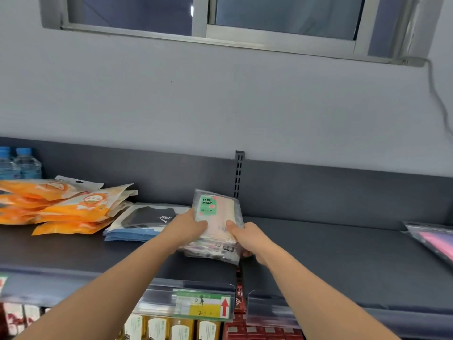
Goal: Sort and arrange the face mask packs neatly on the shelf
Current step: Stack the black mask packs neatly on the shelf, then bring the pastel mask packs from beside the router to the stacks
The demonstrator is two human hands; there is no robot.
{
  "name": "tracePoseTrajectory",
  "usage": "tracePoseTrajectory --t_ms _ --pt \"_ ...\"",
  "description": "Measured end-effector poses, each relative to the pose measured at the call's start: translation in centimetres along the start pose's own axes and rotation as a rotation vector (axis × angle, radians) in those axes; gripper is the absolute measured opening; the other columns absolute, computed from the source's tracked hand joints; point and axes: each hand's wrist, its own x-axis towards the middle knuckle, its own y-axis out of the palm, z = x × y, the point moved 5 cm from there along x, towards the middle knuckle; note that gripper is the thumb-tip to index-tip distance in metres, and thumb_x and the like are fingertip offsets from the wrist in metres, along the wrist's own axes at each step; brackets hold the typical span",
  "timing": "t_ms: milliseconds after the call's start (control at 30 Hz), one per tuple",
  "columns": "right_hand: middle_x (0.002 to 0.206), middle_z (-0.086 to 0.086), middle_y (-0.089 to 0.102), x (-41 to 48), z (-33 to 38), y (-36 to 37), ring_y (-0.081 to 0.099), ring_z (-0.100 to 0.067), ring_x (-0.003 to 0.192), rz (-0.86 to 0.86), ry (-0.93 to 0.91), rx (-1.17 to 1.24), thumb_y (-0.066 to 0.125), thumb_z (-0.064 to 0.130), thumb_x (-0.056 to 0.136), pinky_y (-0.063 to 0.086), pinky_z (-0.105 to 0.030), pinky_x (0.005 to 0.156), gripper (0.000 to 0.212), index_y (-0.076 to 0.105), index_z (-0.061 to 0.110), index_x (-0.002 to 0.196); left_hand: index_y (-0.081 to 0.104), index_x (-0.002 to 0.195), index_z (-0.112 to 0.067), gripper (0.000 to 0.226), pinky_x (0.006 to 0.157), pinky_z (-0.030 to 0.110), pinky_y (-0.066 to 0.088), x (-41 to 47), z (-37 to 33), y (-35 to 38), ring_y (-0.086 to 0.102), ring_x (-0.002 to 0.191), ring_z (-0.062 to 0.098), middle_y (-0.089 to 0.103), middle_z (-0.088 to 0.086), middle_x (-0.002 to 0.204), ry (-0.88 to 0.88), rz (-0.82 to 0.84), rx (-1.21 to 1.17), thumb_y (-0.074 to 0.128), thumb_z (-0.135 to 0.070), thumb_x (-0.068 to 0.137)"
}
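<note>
Stack of face mask packs [213, 244] sits mid-shelf, just left of the seam between the two shelf boards and close to the front. The top pack [208, 205], with a green FACE MASK label, is tilted up at its back edge; the rest lie flat under it. These are clear plastic sleeves holding soft folded masks, so likely light, floppy and slick against each other, and the pile looks apt to fan out or slide if lifted by one edge. Not fragile. Best hold is probably both long sides at once, thumbs on top and fingers under, squeezing the whole pile square. Left hand [190, 225] grips the stack's left side, fingers bent over the top pack. Right hand [248, 238] grips the right side, thumb on top and fingertips curled under the lower edge. Both are closed on the stack, neither is free. Shelf [318, 244] is dark grey, with a slotted upright rail [239, 173] behind the stack. To the left, just beside the stack, a black mask pack [147, 217] lies on blue packs [127, 235], and further left is a loose heap of orange packs [61, 207], with water bottles [24, 163] at the back corner. Well apart on the right, a pink pack [435, 239] lies at the frame edge. Price tag [203, 306] is on the front lip below.
</note>
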Motion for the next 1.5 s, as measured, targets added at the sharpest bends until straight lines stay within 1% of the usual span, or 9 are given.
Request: tracePoseTrajectory --t_ms 133,233,367,500,733,833,1000,1367,1500 --pt "0.076 0.004 0.056 0.3 0.1 0.5 0.047 -0.010 0.059 0.004 -0.035 0.013 0.051 0.045 0.098 0.035 -0.020 0.049 0.031 0.054 0.016 0.088 0.042 0.138 -0.018 0.044 0.096 0.031 0.041 0.0 0.2 0.0 0.052 0.121 0.025 0.054 0.005 0.137 -0.007 -0.001 0.080 0.043 -0.031 0.096" --pt "0.079 0.003 0.059 0.3 0.3 0.6 0.049 -0.010 0.061 0.010 -0.035 -0.013 0.053 0.047 0.096 0.037 -0.020 0.051 0.031 0.054 0.018 0.085 0.042 0.138 -0.016 0.046 0.087 0.028 0.040 0.0 0.4 -0.3 0.053 0.115 0.024 0.055 0.004 0.136 -0.023 -0.017 0.145 0.044 -0.031 0.095" --pt "0.095 0.001 0.062 0.6 0.2 0.7 0.055 -0.014 0.078 0.023 -0.016 -0.060 0.053 0.051 0.094 0.040 -0.023 0.061 0.038 0.058 0.014 0.102 0.045 0.135 -0.018 0.047 0.074 0.029 0.045 0.2 0.3 -1.0 0.057 0.092 0.022 0.059 0.004 0.125 -0.031 -0.021 0.302 0.044 -0.037 0.092" --pt "0.118 -0.004 0.064 0.8 0.4 0.4 0.059 -0.021 0.105 -0.037 -0.017 -0.089 0.055 0.057 0.090 0.048 -0.031 0.085 0.058 0.057 0.008 0.121 0.051 0.131 -0.024 0.051 0.086 0.034 0.046 0.5 0.3 -1.9 0.057 0.112 0.023 0.059 0.001 0.128 -0.001 -0.112 0.533 0.043 -0.051 0.089" --pt "0.154 -0.005 0.037 -1.0 1.3 -3.4 0.038 -0.024 0.139 -0.181 -0.123 -0.052 0.048 0.052 0.096 0.035 -0.035 0.108 0.070 0.032 0.010 0.149 0.056 0.128 -0.022 0.046 0.091 0.040 0.044 0.3 -2.9 -1.7 0.048 0.118 0.026 0.052 0.005 0.126 0.177 -0.338 0.546 0.047 -0.050 0.092" --pt "0.152 -0.002 0.041 -1.9 0.1 -6.7 0.041 -0.022 0.137 -0.222 -0.098 -0.083 0.052 0.050 0.095 0.036 -0.034 0.106 0.067 0.035 0.013 0.148 0.060 0.125 -0.022 0.042 0.093 0.039 0.047 0.7 -5.1 -0.2 0.051 0.119 0.027 0.055 0.005 0.128 0.248 -0.311 0.479 0.050 -0.046 0.091" --pt "0.143 -0.001 0.050 -3.7 -3.4 -14.0 0.048 -0.019 0.130 -0.297 -0.020 -0.131 0.060 0.044 0.092 0.038 -0.028 0.098 0.061 0.045 0.013 0.142 0.070 0.099 -0.015 0.031 0.079 0.035 0.053 1.4 -10.2 4.6 0.062 0.097 0.025 0.068 0.005 0.105 0.360 -0.219 0.375 0.055 -0.040 0.088" --pt "0.135 -0.004 0.057 -8.4 -14.3 -33.6 0.053 -0.023 0.126 -0.555 0.170 -0.207 0.064 0.039 0.091 0.040 -0.033 0.102 0.052 0.054 0.013 0.134 0.067 0.108 -0.024 0.026 0.083 0.033 0.052 1.8 -25.4 21.5 0.061 0.102 0.017 0.067 -0.006 0.108 0.469 0.037 0.196 0.056 -0.040 0.090" --pt "0.126 -0.014 0.064 -9.6 -18.5 -40.7 0.058 -0.029 0.116 -0.674 0.270 -0.250 0.063 0.033 0.090 0.046 -0.039 0.101 0.044 0.062 0.002 0.122 0.066 0.109 -0.022 0.027 0.084 0.033 0.053 0.9 -31.1 27.8 0.062 0.100 0.016 0.068 -0.006 0.107 0.483 0.147 0.152 0.056 -0.039 0.090"
